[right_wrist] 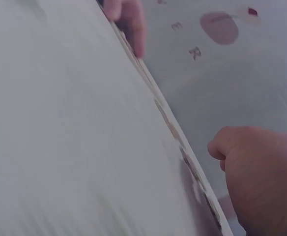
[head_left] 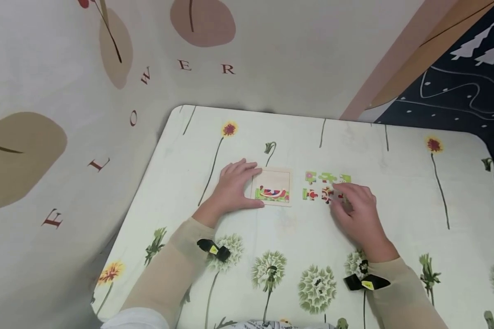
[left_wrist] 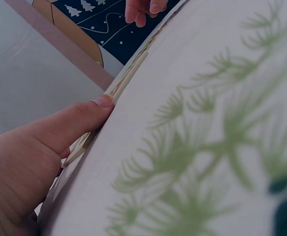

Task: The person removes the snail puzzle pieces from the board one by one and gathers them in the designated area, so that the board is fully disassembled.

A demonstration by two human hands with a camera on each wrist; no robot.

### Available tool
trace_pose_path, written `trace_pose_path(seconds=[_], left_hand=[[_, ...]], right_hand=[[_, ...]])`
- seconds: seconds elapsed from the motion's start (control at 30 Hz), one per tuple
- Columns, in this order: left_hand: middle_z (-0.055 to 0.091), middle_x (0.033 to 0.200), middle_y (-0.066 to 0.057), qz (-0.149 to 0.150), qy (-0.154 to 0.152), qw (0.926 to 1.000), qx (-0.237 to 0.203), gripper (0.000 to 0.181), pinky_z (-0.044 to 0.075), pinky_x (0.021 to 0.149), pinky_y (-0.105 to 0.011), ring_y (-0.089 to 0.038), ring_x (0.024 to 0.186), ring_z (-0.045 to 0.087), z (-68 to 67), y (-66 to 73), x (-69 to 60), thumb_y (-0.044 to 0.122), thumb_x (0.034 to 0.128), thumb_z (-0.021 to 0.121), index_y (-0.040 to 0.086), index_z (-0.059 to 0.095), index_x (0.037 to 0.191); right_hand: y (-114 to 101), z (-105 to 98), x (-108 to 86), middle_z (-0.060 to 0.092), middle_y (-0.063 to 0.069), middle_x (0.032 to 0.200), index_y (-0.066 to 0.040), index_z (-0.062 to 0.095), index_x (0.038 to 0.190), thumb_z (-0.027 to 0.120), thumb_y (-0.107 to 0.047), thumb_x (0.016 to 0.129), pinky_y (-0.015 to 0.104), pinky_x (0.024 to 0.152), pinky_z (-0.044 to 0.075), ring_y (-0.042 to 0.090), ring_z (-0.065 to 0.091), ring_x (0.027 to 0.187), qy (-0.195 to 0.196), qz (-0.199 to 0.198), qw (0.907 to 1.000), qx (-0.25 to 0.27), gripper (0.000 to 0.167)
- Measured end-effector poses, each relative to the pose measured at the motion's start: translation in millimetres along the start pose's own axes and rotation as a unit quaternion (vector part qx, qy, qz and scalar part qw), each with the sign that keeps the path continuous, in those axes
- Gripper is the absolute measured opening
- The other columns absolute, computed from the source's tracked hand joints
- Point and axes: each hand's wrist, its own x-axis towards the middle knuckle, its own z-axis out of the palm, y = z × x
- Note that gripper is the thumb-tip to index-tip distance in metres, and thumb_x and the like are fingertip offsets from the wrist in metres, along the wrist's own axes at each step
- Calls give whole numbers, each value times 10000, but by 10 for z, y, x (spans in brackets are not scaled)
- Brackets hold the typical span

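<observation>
A square wooden puzzle tray [head_left: 277,177] lies on the table, its lower part filled with green, red and white picture pieces [head_left: 272,195] and its upper part bare wood. My left hand [head_left: 234,188] holds the tray at its left side, fingers at the far corner and thumb on the near edge. In the left wrist view, the thumb [left_wrist: 87,118] presses on the tray's edge. Several loose jigsaw pieces [head_left: 310,177] lie in two rows right of the tray. Above their right end hovers my right hand [head_left: 360,212], fingers loosely bent, hiding some pieces. No held piece shows.
The table [head_left: 288,233] wears a white cloth printed with flowers and dandelions. A pale curtain [head_left: 296,59] with letters hangs behind and to the left. Dark fabric [head_left: 457,98] with white trees is at the back right.
</observation>
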Motion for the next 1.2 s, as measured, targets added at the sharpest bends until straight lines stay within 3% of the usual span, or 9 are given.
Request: trace_pose_path(seconds=[0.33, 0.67, 1.0, 1.2], left_hand=[[415, 1675, -53, 8, -10, 10000, 17, 1028, 133, 1266, -584, -325, 1608, 211, 20, -42, -41, 636, 764, 900, 150, 526, 1589], [413, 1678, -50, -49, 20, 9999, 126, 1024, 137, 1267, -588, -329, 1606, 218, 15, -36, -53, 660, 768, 884, 163, 528, 1589], [409, 1679, -40, 59, 37, 10000, 69, 1018, 118, 1271, -574, -319, 1607, 213, 52, -12, -5, 659, 769, 883, 178, 526, 1592], [415, 1675, -40, 82, 112, 9998, 156, 1012, 131, 1266, -584, -317, 1604, 223, 59, -33, -14, 690, 775, 861, 183, 534, 1588]], right_hand=[[-336, 425, 83, 671, 168, 1242, -34, 763, 1217, 809, -124, 886, 630, 976, 317, 428, 513, 1174, -192, -367, 9991, 118, 346], [-751, 906, 264, 673, 109, 1164, -88, 793, 1177, 734, -241, 975, 596, 913, 356, 368, 535, 1059, -251, -913, 9948, 374, 261], [-836, 1064, 341, 694, 63, 1117, -114, 808, 1171, 761, -100, 946, 576, 899, 377, 337, 557, 1037, -405, -751, 9963, 98, 229], [-937, 1151, 427, 663, 74, 1165, -101, 737, 1339, 710, -144, 1017, 570, 907, 362, 342, 535, 1056, -1002, -365, 9939, -273, 326]])
